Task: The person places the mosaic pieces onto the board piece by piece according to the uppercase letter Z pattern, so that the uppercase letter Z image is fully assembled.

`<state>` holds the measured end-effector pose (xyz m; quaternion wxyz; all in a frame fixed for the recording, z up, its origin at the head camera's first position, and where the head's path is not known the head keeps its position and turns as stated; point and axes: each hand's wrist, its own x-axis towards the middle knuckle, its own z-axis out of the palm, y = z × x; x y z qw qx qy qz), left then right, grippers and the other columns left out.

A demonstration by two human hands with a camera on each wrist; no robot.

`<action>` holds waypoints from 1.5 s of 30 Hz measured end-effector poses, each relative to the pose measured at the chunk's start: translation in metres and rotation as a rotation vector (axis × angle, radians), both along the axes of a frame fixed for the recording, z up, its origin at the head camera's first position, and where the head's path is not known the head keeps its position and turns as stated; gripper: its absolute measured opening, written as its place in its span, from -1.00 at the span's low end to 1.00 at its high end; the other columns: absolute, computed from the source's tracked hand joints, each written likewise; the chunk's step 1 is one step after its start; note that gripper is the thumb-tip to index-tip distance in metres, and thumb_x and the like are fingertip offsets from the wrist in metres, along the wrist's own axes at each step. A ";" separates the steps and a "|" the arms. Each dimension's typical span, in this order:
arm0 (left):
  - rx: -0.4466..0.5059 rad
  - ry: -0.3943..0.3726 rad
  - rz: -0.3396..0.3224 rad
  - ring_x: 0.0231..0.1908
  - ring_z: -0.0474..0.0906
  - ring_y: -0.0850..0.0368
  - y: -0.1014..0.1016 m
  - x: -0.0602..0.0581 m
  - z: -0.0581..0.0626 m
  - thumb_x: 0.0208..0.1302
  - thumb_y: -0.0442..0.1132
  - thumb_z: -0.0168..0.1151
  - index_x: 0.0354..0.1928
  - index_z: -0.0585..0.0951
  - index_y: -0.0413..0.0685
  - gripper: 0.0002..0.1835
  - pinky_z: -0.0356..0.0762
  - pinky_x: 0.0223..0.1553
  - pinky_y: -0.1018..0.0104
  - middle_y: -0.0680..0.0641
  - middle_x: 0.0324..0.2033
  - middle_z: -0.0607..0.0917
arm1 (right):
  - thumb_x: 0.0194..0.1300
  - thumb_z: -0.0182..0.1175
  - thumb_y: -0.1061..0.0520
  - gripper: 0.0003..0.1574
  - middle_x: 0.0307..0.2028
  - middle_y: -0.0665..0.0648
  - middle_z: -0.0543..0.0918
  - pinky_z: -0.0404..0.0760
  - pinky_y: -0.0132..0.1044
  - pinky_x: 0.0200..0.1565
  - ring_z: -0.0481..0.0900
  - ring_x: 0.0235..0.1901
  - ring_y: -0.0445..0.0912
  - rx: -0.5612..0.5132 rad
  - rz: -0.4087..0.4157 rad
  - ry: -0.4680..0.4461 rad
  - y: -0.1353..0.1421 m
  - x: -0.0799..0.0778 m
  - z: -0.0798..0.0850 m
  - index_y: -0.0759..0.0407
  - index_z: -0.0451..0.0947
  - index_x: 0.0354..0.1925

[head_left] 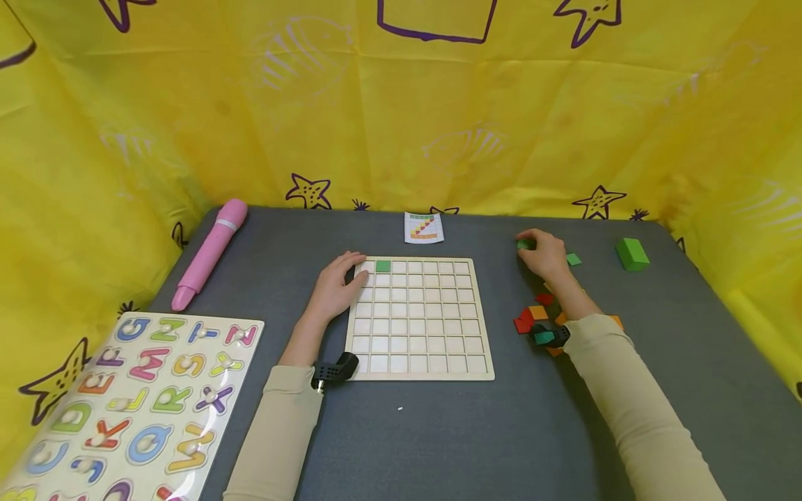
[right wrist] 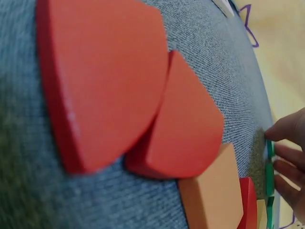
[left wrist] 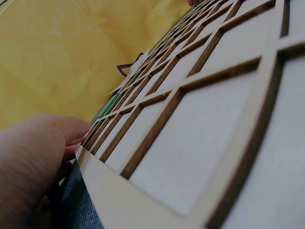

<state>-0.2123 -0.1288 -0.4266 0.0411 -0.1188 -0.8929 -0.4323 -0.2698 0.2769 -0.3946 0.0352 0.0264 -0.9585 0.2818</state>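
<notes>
Fingers [right wrist: 288, 126] of the right hand [head_left: 545, 255] partly hide a green piece [head_left: 527, 244], grip unclear.

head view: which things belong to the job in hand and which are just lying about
Likely in the job:
grid board, touched by the left hand
green tile set in it
green piece in the right hand
red and orange pieces
pattern card

Probably lying about:
pink microphone-like toy
alphabet puzzle board
green block, less surely
</notes>
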 end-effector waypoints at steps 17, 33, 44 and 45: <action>-0.006 0.011 -0.005 0.42 0.12 -0.15 0.001 0.000 0.001 0.44 -0.19 0.11 0.29 0.48 -0.24 -0.54 0.05 0.39 -0.07 -0.26 0.33 0.39 | 0.32 0.27 0.12 -0.59 -0.01 0.35 0.64 0.51 0.05 0.03 0.57 0.00 0.18 -0.119 0.090 0.019 -0.019 0.006 0.004 0.31 0.57 0.07; -0.061 -0.042 -0.065 0.45 0.01 -0.17 -0.002 0.003 0.008 0.42 -0.17 0.10 0.37 0.37 -0.26 -0.46 -0.10 0.41 -0.14 -0.27 0.39 0.29 | 0.27 0.33 0.11 -0.66 -0.16 0.16 0.68 0.53 -0.11 -0.15 0.58 -0.15 0.02 -0.270 0.284 -0.066 -0.111 0.019 0.013 0.17 0.63 0.00; -0.145 -0.133 -0.214 0.49 -0.17 -0.16 -0.012 0.005 0.016 0.44 -0.07 0.10 0.47 0.15 -0.28 -0.28 -0.35 0.45 -0.01 -0.28 0.48 0.07 | 0.28 0.33 0.14 -0.76 -0.17 0.11 0.68 0.56 -0.15 -0.11 0.59 -0.16 -0.03 -0.225 0.426 -0.050 -0.152 0.019 0.004 0.16 0.68 -0.08; -0.148 -0.146 -0.224 0.49 -0.19 -0.15 -0.013 0.005 0.017 0.43 -0.05 0.11 0.48 0.12 -0.28 -0.26 -0.36 0.44 -0.02 -0.27 0.48 0.05 | 0.28 0.32 0.14 -0.76 -0.16 0.11 0.69 0.56 -0.16 -0.11 0.59 -0.16 -0.03 -0.218 0.440 -0.044 -0.155 0.018 0.003 0.17 0.68 -0.08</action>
